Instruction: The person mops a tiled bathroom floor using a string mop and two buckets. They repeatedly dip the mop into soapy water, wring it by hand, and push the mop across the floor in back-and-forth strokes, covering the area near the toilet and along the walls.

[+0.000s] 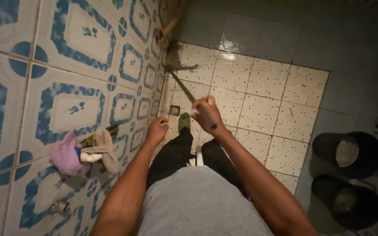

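1. R hand (206,114) fisted on mop handle (184,89); mop head (176,59) at wall corner.
2. L hand (157,130) curled, empty, near wall tiles (66,105).
3. Tip: add L hand, short strokes twd floor drain (174,110).

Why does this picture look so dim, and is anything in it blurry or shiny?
Head view: light is dim and the corners fall dark; glare sits on the wet floor tile at the far wall; the right hand on the broom handle is motion-blurred; the tiled wall bends from wide-lens distortion.
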